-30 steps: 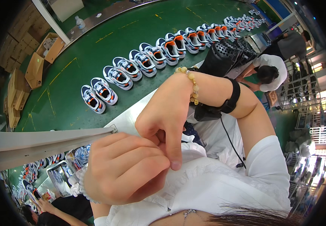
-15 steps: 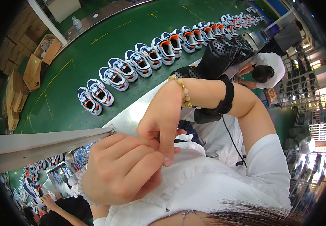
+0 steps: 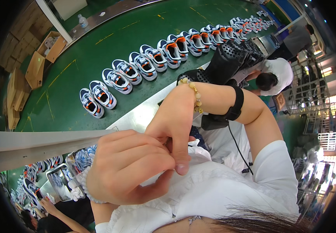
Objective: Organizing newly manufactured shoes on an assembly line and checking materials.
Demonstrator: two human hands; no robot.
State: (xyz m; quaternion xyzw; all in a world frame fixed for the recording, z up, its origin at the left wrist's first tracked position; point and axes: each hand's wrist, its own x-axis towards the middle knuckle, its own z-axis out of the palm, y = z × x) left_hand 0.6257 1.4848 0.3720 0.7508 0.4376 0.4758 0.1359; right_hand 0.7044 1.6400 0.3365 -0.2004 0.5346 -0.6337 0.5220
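Note:
My left hand (image 3: pixel 131 169), with a white ruffled band at its wrist, is closed, its fingers curled against my right hand. The right hand (image 3: pixel 172 120) bends down from the wrist, its thumb pointing downward and its other fingers tucked out of sight. Both hands meet in front of my white top (image 3: pixel 214 190); whatever lies between the fingertips is hidden. A beaded bracelet (image 3: pixel 197 95) circles my right wrist. Farther up that forearm, a black strap (image 3: pixel 236 103) holds a dark device (image 3: pixel 214 122) with a cable hanging from it.
Beyond my hands runs a pale bench (image 3: pixel 137 114). Black perforated pieces (image 3: pixel 230 58) stand along it. Sneakers (image 3: pixel 125 72) line the green floor. A white beam (image 3: pixel 40 145) juts in at left, above a tray (image 3: pixel 65 180). One co-worker (image 3: pixel 278 77) bends at right; another's arm (image 3: pixel 59 213) shows lower left.
My right hand has shifted slightly right, and its thumb has moved a little to the right. A gap has opened beneath the left hand's curled fingers. Both hands stay together.

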